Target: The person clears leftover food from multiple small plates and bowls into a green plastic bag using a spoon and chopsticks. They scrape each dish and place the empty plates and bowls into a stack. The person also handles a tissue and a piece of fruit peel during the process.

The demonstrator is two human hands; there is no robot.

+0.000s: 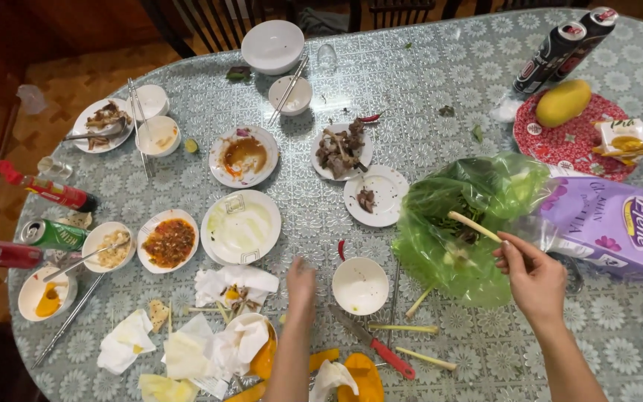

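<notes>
My right hand (533,274) pinches a pale stick-like stalk (474,225) and holds it over the mouth of a green plastic bag (463,223) that holds scraps. My left hand (301,286) hovers, a bit blurred, over crumpled white napkins (236,284), fingers together and nothing seen in it. An empty white bowl (360,286) stands between the two hands. A red-handled knife (373,343) and more pale stalks (422,357) lie on the table near my forearms, beside orange fruit peels (359,376).
Several dirty plates (241,225) and small bowls cover the oval glass-topped table (426,89). Cans (52,234) and a red sauce bottle (48,190) lie at the left edge. At the right sit a purple tissue pack (612,223), a red plate with a mango (563,103), and two dark cans (567,48).
</notes>
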